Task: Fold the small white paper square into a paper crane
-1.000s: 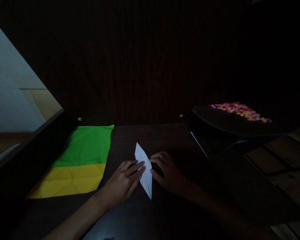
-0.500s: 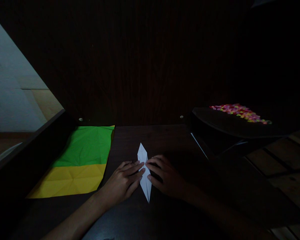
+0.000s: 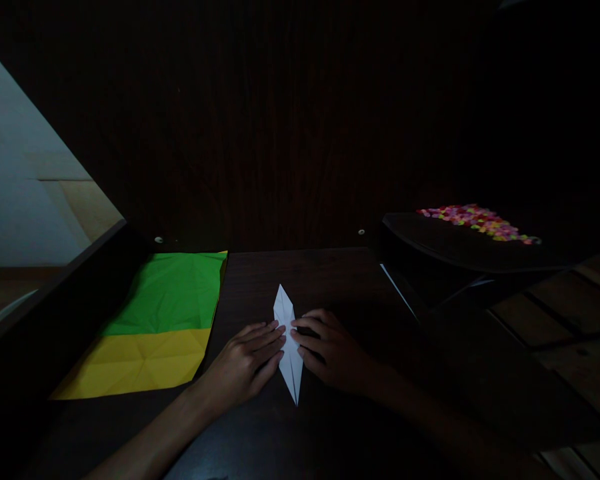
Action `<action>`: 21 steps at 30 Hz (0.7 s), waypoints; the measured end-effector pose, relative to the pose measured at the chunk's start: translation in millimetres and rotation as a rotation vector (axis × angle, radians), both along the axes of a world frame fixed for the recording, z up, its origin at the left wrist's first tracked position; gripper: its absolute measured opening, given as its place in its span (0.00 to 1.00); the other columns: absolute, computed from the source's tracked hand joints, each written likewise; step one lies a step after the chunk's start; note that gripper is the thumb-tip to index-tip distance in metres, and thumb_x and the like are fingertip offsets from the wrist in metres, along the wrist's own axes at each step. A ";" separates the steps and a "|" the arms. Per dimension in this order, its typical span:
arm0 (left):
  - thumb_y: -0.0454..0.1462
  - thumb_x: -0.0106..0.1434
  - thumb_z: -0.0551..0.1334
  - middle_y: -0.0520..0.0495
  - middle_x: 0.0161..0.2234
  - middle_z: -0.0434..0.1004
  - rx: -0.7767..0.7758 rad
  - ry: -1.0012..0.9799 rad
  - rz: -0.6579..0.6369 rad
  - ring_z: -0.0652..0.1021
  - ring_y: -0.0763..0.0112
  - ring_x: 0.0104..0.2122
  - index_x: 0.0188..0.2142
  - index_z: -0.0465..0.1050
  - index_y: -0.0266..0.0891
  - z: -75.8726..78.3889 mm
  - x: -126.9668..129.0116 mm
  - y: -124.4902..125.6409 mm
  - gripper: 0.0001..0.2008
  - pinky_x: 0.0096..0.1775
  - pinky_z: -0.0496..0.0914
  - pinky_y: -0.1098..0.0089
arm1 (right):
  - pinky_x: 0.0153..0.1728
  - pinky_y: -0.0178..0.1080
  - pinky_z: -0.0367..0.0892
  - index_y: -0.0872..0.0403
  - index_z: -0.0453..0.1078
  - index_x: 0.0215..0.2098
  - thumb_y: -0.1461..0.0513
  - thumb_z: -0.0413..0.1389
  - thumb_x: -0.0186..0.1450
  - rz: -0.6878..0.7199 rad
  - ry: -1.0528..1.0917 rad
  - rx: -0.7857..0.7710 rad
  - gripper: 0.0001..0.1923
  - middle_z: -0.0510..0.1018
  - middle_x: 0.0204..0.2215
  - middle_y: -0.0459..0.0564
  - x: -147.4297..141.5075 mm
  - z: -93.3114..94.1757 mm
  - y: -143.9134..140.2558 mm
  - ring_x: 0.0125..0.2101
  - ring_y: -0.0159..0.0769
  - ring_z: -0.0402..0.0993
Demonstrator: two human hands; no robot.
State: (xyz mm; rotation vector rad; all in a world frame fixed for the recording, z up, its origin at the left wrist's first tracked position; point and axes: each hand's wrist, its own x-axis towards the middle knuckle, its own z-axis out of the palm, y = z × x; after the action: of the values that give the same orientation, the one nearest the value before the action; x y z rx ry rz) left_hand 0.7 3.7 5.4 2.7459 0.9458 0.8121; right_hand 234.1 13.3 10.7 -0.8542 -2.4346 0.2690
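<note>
White folded paper (image 3: 289,343): narrow double-pointed diamond, table (image 3: 330,280) centre. Your left hand (image 3: 245,363) and right hand (image 3: 333,350) press it flat, fingers extended, gripping nothing. Creases set; further folds seemingly remain. Green-yellow sheet (image 3: 155,327) at left edge.

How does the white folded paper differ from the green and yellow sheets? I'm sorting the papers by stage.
The white paper is folded into a narrow shape with pointed ends; the green sheet and yellow sheet lie spread open, showing only creases. The white paper has the left hand and right hand pressing on it; the coloured sheets lie untouched to the left. All rest flat on the dark table.
</note>
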 end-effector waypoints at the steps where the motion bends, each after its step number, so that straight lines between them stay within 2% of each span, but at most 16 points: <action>1: 0.32 0.67 0.58 0.41 0.53 0.77 0.004 0.000 0.003 0.77 0.58 0.52 0.55 0.72 0.40 -0.8 -0.2 -0.2 0.17 0.53 0.72 0.53 | 0.49 0.50 0.68 0.53 0.71 0.51 0.65 0.54 0.67 -0.004 -0.008 -0.001 0.15 0.75 0.49 0.55 0.1 0.2 -0.2 0.49 0.44 0.66; 5: 0.33 0.68 0.57 0.41 0.54 0.76 -0.003 0.008 0.009 0.75 0.58 0.54 0.57 0.70 0.39 -2.1 -0.4 -1.2 0.18 0.53 0.72 0.53 | 0.49 0.50 0.67 0.53 0.72 0.50 0.66 0.53 0.67 -0.008 -0.017 -0.011 0.14 0.75 0.49 0.55 -0.2 -0.6 -0.3 0.49 0.44 0.66; 10: 0.32 0.69 0.55 0.41 0.56 0.73 -0.054 0.073 0.011 0.73 0.57 0.55 0.62 0.64 0.42 4.3 1.7 -2.8 0.22 0.52 0.72 0.53 | 0.47 0.51 0.68 0.52 0.72 0.51 0.67 0.54 0.66 -0.007 0.004 -0.007 0.16 0.76 0.49 0.54 -1.2 -2.1 0.6 0.49 0.44 0.67; 15: 0.31 0.69 0.55 0.40 0.57 0.70 -0.068 0.122 0.016 0.72 0.54 0.55 0.61 0.64 0.41 8.2 2.4 -3.8 0.22 0.52 0.71 0.51 | 0.47 0.50 0.69 0.52 0.74 0.49 0.67 0.54 0.66 -0.028 0.033 -0.019 0.15 0.78 0.47 0.52 -1.3 0.4 0.7 0.47 0.43 0.68; 21: 0.31 0.69 0.55 0.40 0.58 0.70 -0.081 0.164 0.020 0.71 0.54 0.55 0.61 0.64 0.41 7.6 2.3 -2.9 0.22 0.52 0.71 0.52 | 0.49 0.50 0.68 0.54 0.69 0.56 0.68 0.51 0.68 -0.059 0.033 -0.054 0.19 0.77 0.51 0.52 -1.2 -1.7 1.1 0.49 0.44 0.67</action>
State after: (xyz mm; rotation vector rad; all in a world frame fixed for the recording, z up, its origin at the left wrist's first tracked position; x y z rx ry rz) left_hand 3.0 0.8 13.0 2.7698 1.0131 0.5451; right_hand 232.8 14.4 9.0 -0.9362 -2.3768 0.3251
